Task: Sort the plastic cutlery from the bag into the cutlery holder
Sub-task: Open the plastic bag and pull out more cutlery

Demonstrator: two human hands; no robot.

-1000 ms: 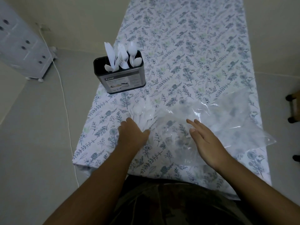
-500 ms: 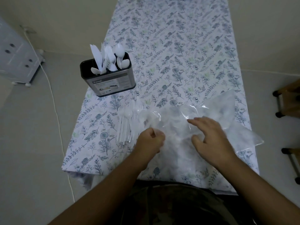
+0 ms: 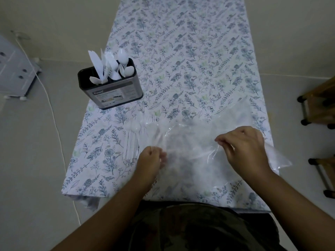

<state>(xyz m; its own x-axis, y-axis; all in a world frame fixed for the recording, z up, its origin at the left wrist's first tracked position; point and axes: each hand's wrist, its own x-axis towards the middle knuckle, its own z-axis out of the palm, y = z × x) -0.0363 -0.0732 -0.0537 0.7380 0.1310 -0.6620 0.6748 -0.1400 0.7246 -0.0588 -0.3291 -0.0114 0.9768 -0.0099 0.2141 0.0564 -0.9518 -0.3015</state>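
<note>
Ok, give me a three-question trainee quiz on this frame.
1. True or false: the holder already contains cutlery.
2. What are both hands (left, right) pinching? A) a fork B) the bag C) the tablecloth
3. Fill in: the loose pile of cutlery lies on the person's ____ side of the bag.

Key: 1 true; 2 B; 3 left.
</note>
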